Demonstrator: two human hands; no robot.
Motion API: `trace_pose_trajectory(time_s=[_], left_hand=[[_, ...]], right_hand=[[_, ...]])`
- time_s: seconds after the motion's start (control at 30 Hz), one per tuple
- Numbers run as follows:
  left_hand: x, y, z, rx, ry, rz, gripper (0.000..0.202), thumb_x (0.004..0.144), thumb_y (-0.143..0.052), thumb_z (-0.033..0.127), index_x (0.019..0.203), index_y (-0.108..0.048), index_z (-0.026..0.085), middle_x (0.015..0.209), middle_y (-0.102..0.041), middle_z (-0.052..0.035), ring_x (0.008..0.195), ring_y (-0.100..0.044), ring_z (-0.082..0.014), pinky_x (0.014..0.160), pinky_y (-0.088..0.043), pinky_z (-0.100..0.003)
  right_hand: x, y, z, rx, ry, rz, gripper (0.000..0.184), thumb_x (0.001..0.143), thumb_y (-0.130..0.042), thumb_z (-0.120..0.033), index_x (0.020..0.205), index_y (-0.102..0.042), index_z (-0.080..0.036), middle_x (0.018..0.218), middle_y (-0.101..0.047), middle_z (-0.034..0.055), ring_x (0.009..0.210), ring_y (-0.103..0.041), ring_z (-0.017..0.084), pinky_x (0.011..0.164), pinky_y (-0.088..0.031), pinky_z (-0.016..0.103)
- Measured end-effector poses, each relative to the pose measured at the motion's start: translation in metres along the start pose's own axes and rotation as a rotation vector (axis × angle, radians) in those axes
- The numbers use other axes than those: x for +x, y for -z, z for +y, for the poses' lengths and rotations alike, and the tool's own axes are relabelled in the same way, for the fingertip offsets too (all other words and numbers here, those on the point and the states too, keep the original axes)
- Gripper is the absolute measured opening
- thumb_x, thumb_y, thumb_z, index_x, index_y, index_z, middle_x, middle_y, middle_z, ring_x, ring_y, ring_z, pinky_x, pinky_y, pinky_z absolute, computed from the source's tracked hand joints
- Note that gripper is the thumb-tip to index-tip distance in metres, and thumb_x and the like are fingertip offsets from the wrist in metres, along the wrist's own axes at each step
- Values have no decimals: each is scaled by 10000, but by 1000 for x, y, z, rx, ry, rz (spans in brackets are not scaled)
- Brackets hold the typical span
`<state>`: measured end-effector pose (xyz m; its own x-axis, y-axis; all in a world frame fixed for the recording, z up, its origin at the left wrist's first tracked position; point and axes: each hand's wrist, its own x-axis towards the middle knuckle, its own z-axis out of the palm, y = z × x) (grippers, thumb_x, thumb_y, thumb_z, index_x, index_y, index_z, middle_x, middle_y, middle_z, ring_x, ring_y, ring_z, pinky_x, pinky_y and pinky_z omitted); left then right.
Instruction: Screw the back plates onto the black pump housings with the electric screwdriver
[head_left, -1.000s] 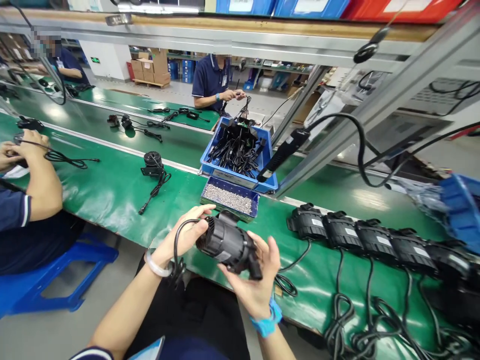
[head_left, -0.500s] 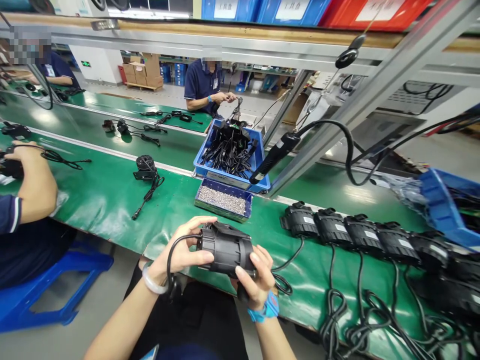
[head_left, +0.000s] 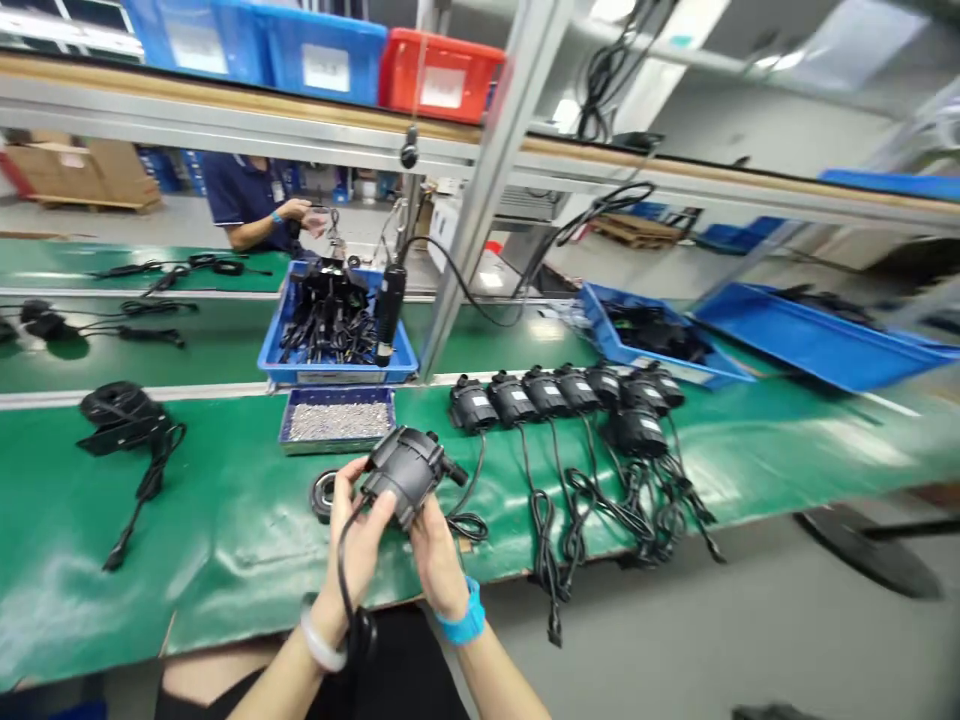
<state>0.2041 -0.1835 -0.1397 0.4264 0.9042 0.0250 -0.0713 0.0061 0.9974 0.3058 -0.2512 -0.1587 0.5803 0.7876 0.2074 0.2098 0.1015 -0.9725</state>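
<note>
A black round-bodied pump [head_left: 405, 465] is held up over the near edge of the green bench, with a short spout pointing right. My left hand [head_left: 361, 540] grips its left side, thumb across the housing. My right hand [head_left: 436, 558] holds it from below on the right, its fingers partly hidden behind the body. A black cord [head_left: 343, 570] runs from the pump over my left wrist and hangs in a loop. Just beyond my left hand lies a black ring-shaped part [head_left: 321, 495]. Behind the pump sits a small blue tray [head_left: 336, 447] of tiny metal pieces.
A blue bin [head_left: 337, 376] of black cables stands behind the small tray. An electric screwdriver [head_left: 390, 312] hangs over it beside a metal post [head_left: 469, 220]. Several corded pumps [head_left: 510, 400] line the bench at right. Another corded unit [head_left: 124, 410] lies left. A co-worker [head_left: 244, 200] is opposite.
The view has swung right. The pump has turned in my hands, so its spout now shows at the right. My right hand has shifted from its end to underneath. The black ring has come into sight.
</note>
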Motion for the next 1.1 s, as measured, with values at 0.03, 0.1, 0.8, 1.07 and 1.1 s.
trace_pose_trajectory(time_s=[0.03,0.1,0.8,1.07,1.1], left_hand=[[1,-6,-4,84,-63,-70,704,927,-643,475,1509,-332,230,1556,-471,-193,1333,-606,-321,1040,-566,-463],[1,-10,-11,256,-156,-245,732,948,-608,436,1575,-287,235,1656,-345,-191,1483,-458,-346,1173,-462,-519],[-35,-10,-56,414,259,-1269,662,937,-519,698,1485,-566,330,1241,-748,-99,981,-751,-281,915,-602,-415],[-18,19,-53,295,-33,-1240,740,790,-728,719,1445,-585,406,1428,-670,-34,1263,-643,-311,1127,-494,-397],[-19,32,-50,328,-37,-1175,733,798,-741,692,1451,-581,399,1422,-673,-41,1248,-649,-310,1115,-504,-402]], right_hand=[[9,4,2,17,-28,24,613,1056,-231,-584,1416,-579,-230,1181,-743,130,1069,-725,282,892,-619,459],[37,18,6,28,-74,67,574,1004,-390,-612,1332,-636,-209,1123,-761,118,985,-732,280,864,-618,448],[114,258,46,-580,-205,556,917,670,-813,-476,1479,-493,-187,1381,-644,154,1222,-634,336,1071,-492,481],[99,315,34,-957,-302,646,454,931,-725,-386,1318,-617,-175,1239,-681,112,1061,-687,246,937,-580,457],[97,306,32,-991,-269,630,365,974,-679,-386,1281,-639,-193,1258,-672,104,1071,-682,232,928,-586,433]])
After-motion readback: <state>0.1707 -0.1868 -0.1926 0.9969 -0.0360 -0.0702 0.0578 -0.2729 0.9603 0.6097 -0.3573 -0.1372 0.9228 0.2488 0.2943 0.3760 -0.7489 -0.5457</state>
